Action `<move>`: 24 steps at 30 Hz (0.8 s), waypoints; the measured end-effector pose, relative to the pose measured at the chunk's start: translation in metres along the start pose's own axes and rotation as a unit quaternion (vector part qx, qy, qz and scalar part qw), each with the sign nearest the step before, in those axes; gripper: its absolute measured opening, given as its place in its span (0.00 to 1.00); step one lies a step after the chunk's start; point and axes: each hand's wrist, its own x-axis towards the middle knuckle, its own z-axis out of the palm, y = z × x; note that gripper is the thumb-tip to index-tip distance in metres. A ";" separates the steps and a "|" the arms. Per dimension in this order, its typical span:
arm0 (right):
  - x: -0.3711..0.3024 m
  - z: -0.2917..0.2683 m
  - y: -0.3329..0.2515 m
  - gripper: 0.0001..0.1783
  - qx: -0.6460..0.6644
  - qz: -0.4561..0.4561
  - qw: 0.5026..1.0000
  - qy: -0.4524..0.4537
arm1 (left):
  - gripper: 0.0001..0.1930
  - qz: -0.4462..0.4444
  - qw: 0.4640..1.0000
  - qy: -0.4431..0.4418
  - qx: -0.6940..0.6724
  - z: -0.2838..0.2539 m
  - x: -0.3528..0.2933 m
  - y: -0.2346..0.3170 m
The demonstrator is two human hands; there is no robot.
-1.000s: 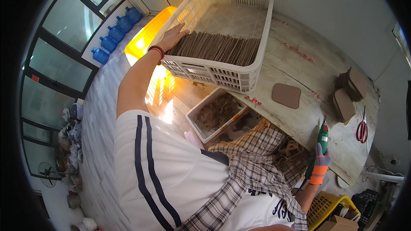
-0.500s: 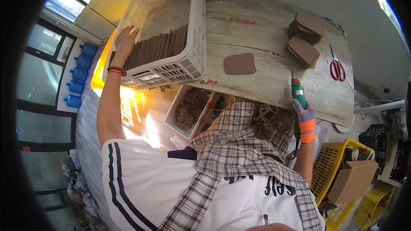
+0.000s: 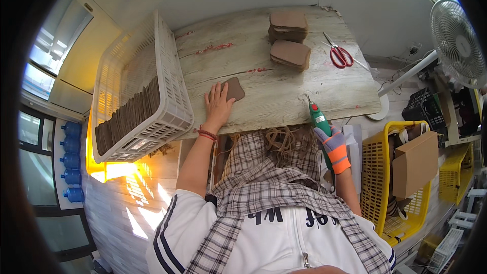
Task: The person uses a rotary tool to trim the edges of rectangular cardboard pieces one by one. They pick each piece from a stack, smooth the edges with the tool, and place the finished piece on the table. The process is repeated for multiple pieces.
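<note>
A single brown flat pad with rounded corners (image 3: 235, 90) lies on the table. My bare left hand (image 3: 218, 105) rests over its left edge, fingers stretched out and flat. My right hand (image 3: 332, 144), in a grey and orange glove, is wrapped round a green handheld electric tool (image 3: 319, 118) with a red button and a thin metal tip. That tip points away from me, over the table's near right part, apart from the pad. Farther back are a stack of similar pads (image 3: 290, 53) and another stack (image 3: 288, 20) behind it.
A white plastic crate (image 3: 171, 68) at the left holds a row of upright brown pads (image 3: 129, 114). Red-handled scissors (image 3: 341, 57) lie on the wooden table (image 3: 213, 66). Brown strips (image 3: 281, 139) hang over my lap. A yellow basket (image 3: 373, 172) and a fan (image 3: 458, 38) stand right.
My left hand has moved from the white crate's edge to the pad on the table. My right hand still grips the green tool. The view has swung right.
</note>
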 end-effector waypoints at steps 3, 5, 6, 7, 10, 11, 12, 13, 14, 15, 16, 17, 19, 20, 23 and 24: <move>-0.009 -0.002 0.002 0.27 0.016 0.012 1.000 0.004 | 0.31 0.011 0.999 -0.048 -0.018 -0.007 0.015 -0.006; -0.010 0.001 0.007 0.26 0.031 -0.003 1.000 0.006 | 0.28 -0.008 0.998 -0.066 -0.006 -0.017 0.029 -0.003; -0.008 0.004 0.016 0.25 0.021 -0.033 0.999 0.017 | 0.27 -0.017 0.997 -0.075 -0.001 -0.021 0.039 0.000; -0.004 0.007 0.027 0.25 0.011 -0.062 0.998 0.030 | 0.25 0.022 0.999 -0.032 -0.017 -0.025 0.051 0.006; -0.015 0.008 0.015 0.24 0.028 -0.052 0.998 0.033 | 0.18 0.128 0.984 0.067 -0.108 -0.031 0.090 0.046; -0.022 0.005 0.002 0.24 0.056 -0.020 0.998 0.017 | 0.15 0.163 0.969 0.085 -0.163 -0.035 0.105 0.068; -0.026 0.004 -0.005 0.24 0.084 0.011 0.996 0.003 | 0.15 0.206 0.956 0.103 -0.184 -0.032 0.123 0.085; -0.026 0.003 -0.001 0.24 0.099 0.020 0.995 0.001 | 0.14 0.248 0.939 0.120 -0.206 -0.028 0.141 0.101; -0.027 0.002 0.002 0.24 0.084 0.014 0.996 0.011 | 0.14 0.264 0.935 0.119 -0.205 -0.022 0.156 0.114; -0.026 0.001 0.005 0.24 0.070 0.008 0.997 0.020 | 0.14 0.280 0.931 0.119 -0.203 -0.017 0.171 0.126; -0.025 -0.001 0.006 0.24 0.056 0.002 0.998 0.030 | 0.14 0.297 0.926 0.118 -0.201 -0.013 0.182 0.135; -0.029 -0.003 -0.005 0.25 0.076 0.012 0.997 0.020 | 0.14 0.291 0.934 0.095 -0.186 -0.004 0.189 0.139; -0.024 -0.003 0.007 0.26 0.076 0.008 0.997 0.031 | 0.14 0.283 0.945 0.049 -0.157 0.011 0.199 0.147; -0.024 -0.003 0.012 0.26 0.077 0.007 0.996 0.039 | 0.15 0.272 0.951 0.050 -0.138 0.015 0.201 0.151; -0.023 -0.004 0.025 0.27 0.051 0.019 0.998 0.043 | 0.16 0.236 0.965 0.050 -0.103 0.019 0.192 0.157; -0.022 -0.003 0.028 0.26 0.046 0.018 0.998 0.042 | 0.17 0.223 0.967 0.049 -0.108 0.019 0.189 0.158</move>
